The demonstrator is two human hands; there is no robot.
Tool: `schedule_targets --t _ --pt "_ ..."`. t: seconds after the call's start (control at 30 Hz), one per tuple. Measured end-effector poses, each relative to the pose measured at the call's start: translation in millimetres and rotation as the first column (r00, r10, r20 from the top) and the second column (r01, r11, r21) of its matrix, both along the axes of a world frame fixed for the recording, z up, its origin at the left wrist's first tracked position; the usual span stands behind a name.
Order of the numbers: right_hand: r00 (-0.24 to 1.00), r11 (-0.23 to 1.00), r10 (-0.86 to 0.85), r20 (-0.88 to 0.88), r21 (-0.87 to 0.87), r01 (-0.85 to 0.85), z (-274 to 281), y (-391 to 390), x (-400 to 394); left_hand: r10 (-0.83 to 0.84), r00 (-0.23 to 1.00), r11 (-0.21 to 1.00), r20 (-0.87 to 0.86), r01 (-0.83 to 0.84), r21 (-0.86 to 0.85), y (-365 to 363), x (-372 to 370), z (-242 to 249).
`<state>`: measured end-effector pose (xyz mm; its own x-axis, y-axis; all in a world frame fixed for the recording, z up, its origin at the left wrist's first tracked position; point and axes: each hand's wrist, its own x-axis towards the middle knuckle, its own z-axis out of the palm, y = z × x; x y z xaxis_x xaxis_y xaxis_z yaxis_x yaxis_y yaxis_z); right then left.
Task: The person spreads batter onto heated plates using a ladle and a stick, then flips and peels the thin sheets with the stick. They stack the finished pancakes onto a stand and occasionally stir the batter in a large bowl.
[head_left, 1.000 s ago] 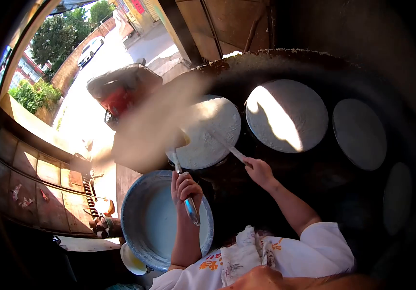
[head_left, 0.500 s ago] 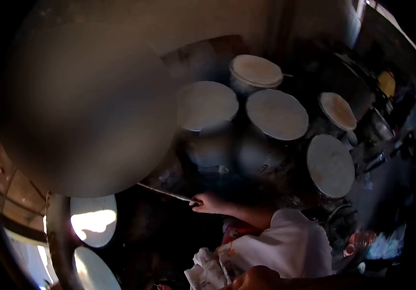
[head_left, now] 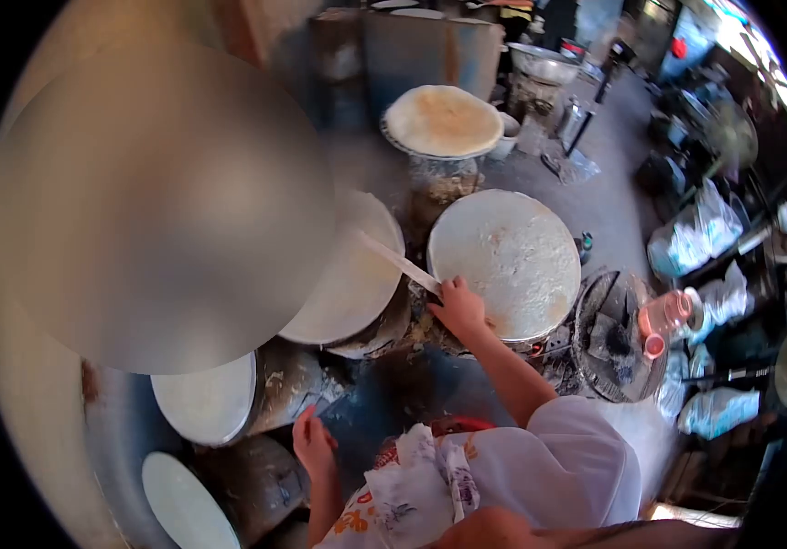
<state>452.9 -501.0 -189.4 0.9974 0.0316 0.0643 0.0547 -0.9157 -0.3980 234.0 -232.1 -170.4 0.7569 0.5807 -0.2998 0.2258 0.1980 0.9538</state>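
My right hand [head_left: 459, 308] is closed round a flat wooden stick [head_left: 403, 263]. The stick points up and left over a round griddle [head_left: 357, 293] with a pale surface, partly hidden by a large blurred disc. Close to that hand, on its right, lies another round griddle [head_left: 503, 261], whitish with rough patches. My left hand [head_left: 315, 445] hangs low in front of my body, fingers loosely bent and apart, with nothing visible in it. Left of it is a white round plate [head_left: 206, 398] on a stand, with a similar pale disc [head_left: 188, 503] below.
Farther back, a browned flatbread [head_left: 444, 119] rests on a round top, with a metal basin [head_left: 544, 66] behind. At right are a dark round pan [head_left: 618, 343], a pink plastic jar [head_left: 665, 314], plastic bags [head_left: 700, 233] and a fan [head_left: 732, 137].
The view has swung right and brightened. My right hand, with the stick, now appears higher and farther right, beside the griddles. My left hand has come into clear view.
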Motion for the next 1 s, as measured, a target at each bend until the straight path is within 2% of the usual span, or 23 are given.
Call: schedule_targets --t 0.07,0.1,0.13,0.17,0.23,0.3,0.33,0.37,0.43,0.47,0.5,0.6,0.63,0.7,0.73,0.77,0.8,0.87,0.9,1.0 --pt "0.997 0.997 -0.073 -0.028 0.026 0.074 -14 0 24 -0.187 0.982 0.982 -0.005 0.187 0.037 -11 63 0" --pt "0.994 0.994 -0.107 -0.017 0.018 0.107 -17 -2 33 -0.316 0.948 0.944 -0.036 0.318 0.089 -23 96 5" --pt "0.991 0.991 -0.13 -0.016 0.01 0.131 -20 -2 35 -0.449 0.893 0.893 -0.034 0.45 0.02 -35 124 7" --pt "0.991 0.991 -0.136 -0.017 -0.001 0.136 -24 -3 39 -0.543 0.833 0.835 -0.106 0.55 0.038 -52 149 11" --pt "0.983 0.982 -0.185 0.012 0.041 0.184 -18 -4 38 -0.643 0.764 0.765 -0.044 0.64 -0.071 -87 197 -7" --pt "0.974 0.97 -0.225 0.024 0.096 0.222 -18 -8 33 -0.684 0.724 0.728 -0.092 0.686 -0.015 -124 239 -13" --pt "0.964 0.956 -0.258 0.067 0.162 0.244 -13 -15 33 -0.693 0.717 0.716 -0.071 0.696 0.045 -139 261 -29" --pt "0.951 0.938 -0.291 0.106 0.23 0.261 -4 -25 26 -0.717 0.68 0.614 -0.153 0.72 0.322 -149 292 -65" --pt "0.927 0.893 -0.352 0.13 0.344 0.291 11 -54 10 -0.606 0.778 0.44 -0.167 0.503 0.744 -178 321 -83" --pt "0.918 0.871 -0.376 0.126 0.386 0.304 15 -76 3 -0.477 0.833 0.292 -0.28 0.451 0.843 -198 319 -53" --pt "0.913 0.869 -0.38 0.146 0.395 0.298 15 -101 0 -0.374 0.846 0.188 -0.38 0.47 0.862 -211 331 -62" --pt "0.897 0.874 -0.391 0.207 0.39 0.291 15 -179 -2 -0.414 0.706 0.343 -0.574 0.706 0.62 -234 346 -26" --pt "0.904 0.879 -0.376 0.204 0.386 0.278 23 -203 5 -0.399 0.725 0.368 -0.561 0.687 0.626 -240 345 -29" --pt "0.906 0.859 -0.397 0.146 0.407 0.31 32 -235 5 -0.328 0.829 0.323 -0.453 0.549 0.771 -242 356 -55" --pt "0.894 0.872 -0.394 0.213 0.394 0.291 26 -252 11 -0.286 0.868 0.293 -0.407 0.483 0.825 -246 345 -51" --pt "0.895 0.873 -0.378 0.237 0.414 0.259 24 -261 15 -0.215 0.891 0.356 -0.4 0.453 0.817 -252 343 -44" --pt "0.892 0.872 -0.365 0.269 0.435 0.226 25 -271 24 -0.194 0.895 0.382 -0.402 0.447 0.809 -255 348 -42" --pt "0.918 0.851 -0.361 0.165 0.462 0.251 29 -284 35 -0.161 0.899 0.423 -0.407 0.435 0.795 -256 360 -40" --pt "0.926 0.836 -0.36 0.11 0.478 0.268 28 -286 40 -0.122 0.908 0.403 -0.4 0.414 0.816 -256 366 -41" --pt "0.933 0.824 -0.347 0.096 0.506 0.255 20 -297 50 -0.158 0.903 0.408 -0.4 0.429 0.806 -249 377 -45"
